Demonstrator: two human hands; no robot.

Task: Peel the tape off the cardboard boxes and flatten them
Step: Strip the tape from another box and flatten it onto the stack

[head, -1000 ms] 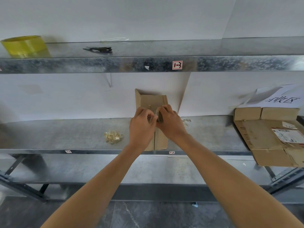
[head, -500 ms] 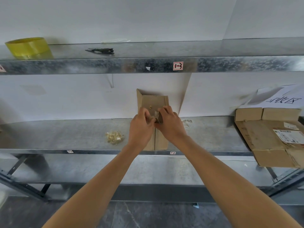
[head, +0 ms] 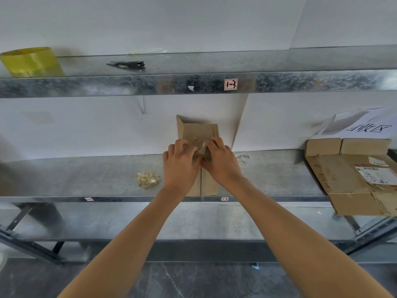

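Left hand (head: 179,166) and right hand (head: 221,163), fingers curled, pinch crumpled tape (head: 202,150) on a small cardboard box (head: 199,130). The box stands on a metal shelf (head: 86,175).

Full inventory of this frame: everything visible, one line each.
small box: 1, brown, middle shelf centre, between both hands
tape strip: 1, clear, crumpled, on the box where the hands meet
tape wad: 1, yellowish, middle shelf, left of the box
flattened cardboard: stack, brown, middle shelf far right; count unclear
paper sign: 1, white, against the wall behind that stack
tape roll: 1, yellow, top shelf left
black tool: 1, top shelf; type unclear
shelf label: 1, red and white, top shelf's front edge
metal shelves: 3 levels, grey
left hand: grips the box
right hand: pinches the tape strip
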